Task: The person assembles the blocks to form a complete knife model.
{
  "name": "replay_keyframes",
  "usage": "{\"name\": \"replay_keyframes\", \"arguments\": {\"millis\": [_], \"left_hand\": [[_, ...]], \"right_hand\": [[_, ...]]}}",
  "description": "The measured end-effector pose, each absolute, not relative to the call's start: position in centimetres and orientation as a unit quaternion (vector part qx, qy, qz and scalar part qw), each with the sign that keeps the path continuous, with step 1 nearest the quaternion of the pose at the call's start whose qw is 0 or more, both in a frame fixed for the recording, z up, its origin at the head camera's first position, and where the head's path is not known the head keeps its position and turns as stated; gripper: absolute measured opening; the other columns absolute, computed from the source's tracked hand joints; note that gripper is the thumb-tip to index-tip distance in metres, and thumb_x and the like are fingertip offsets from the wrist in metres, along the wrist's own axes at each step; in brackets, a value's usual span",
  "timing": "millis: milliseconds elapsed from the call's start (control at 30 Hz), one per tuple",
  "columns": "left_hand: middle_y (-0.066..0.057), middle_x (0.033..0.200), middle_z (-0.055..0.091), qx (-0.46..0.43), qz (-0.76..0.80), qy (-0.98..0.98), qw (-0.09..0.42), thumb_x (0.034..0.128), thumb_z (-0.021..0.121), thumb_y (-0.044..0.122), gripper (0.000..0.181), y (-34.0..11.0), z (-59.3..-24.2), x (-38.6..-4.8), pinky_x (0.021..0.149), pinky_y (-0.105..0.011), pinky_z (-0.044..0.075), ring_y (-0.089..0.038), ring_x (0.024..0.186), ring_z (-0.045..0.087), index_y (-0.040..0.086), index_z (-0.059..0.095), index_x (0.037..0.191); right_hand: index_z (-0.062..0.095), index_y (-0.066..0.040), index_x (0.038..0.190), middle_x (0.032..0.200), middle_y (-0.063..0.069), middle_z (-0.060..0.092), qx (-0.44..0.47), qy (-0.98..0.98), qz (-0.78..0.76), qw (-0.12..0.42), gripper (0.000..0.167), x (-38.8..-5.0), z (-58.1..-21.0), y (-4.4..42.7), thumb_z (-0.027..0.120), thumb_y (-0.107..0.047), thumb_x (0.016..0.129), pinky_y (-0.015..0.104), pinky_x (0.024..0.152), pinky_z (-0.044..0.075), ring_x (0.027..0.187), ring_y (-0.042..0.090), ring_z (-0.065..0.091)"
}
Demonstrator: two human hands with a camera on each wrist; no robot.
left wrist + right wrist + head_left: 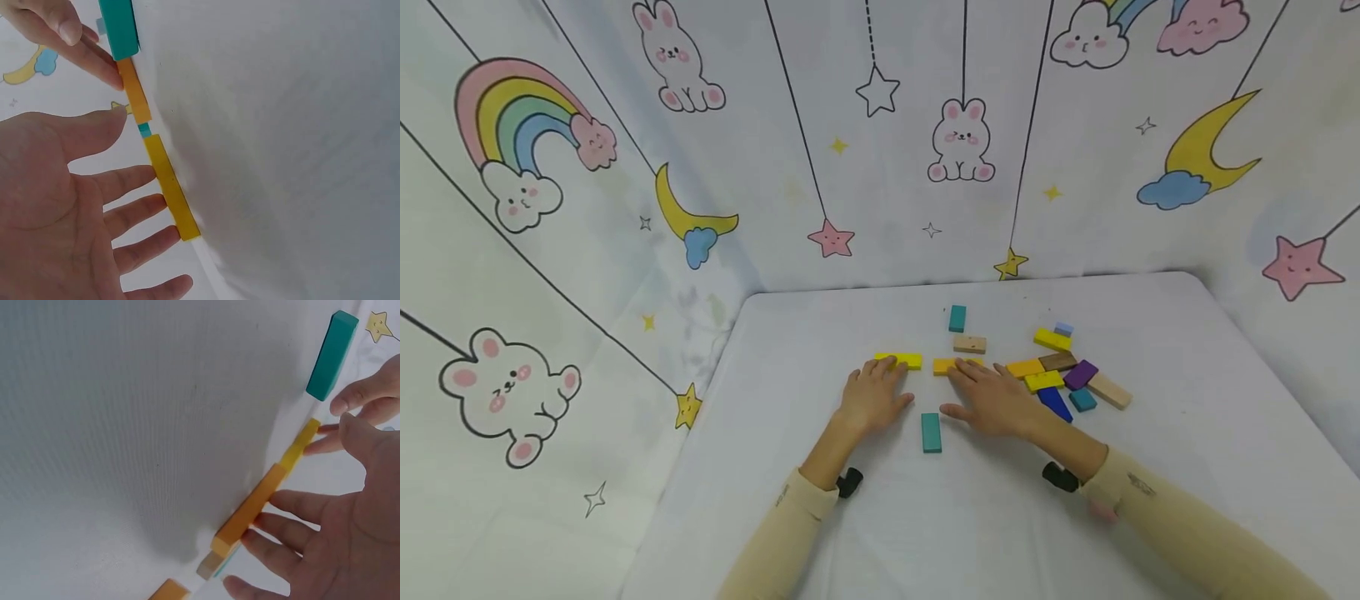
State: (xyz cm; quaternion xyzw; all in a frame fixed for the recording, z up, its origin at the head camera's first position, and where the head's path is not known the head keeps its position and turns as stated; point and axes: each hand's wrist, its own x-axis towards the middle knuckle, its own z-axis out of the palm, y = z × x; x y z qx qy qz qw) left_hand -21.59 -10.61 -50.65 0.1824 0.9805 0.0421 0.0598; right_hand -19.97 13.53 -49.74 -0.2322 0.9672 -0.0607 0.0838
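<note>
My left hand (872,398) rests its fingertips on a yellow block (910,362), fingers spread and nearly straight. The left wrist view shows several of those fingertips against the long side of that yellow block (170,187). To the right, my right hand (988,400) touches an orange block (943,367) with extended fingers, partly covering it; the same orange block (250,509) shows in the right wrist view. The yellow and orange blocks lie roughly in line with a small gap. A teal block (931,433) lies between the hands, nearer the body.
Beyond the hands lie a natural wood block (970,344) and another teal block (957,318). A loose cluster at the right includes a purple block (1081,375), a blue block (1056,405), a brown block (1058,361) and several others. Everything lies on a white-covered table (760,500).
</note>
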Motion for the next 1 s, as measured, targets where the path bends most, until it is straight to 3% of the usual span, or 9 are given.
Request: {"name": "replay_keyframes", "arguments": {"millis": [1000], "left_hand": [[-0.004,0.167,0.038,0.158,0.063,0.981,0.090,0.1060,0.054,0.052,0.061,-11.2,-49.7,-24.5,0.120,-0.061,0.033,-0.034,0.151,0.038,0.023,0.047,0.159]], "right_hand": [[0.040,-0.008,0.160,0.168,0.017,0.032,-0.232,0.962,-0.090,0.115,0.079,-23.5,-49.4,11.6,0.052,-0.062,0.103,0.066,0.119,0.031,0.153,0.038,0.033]]}}
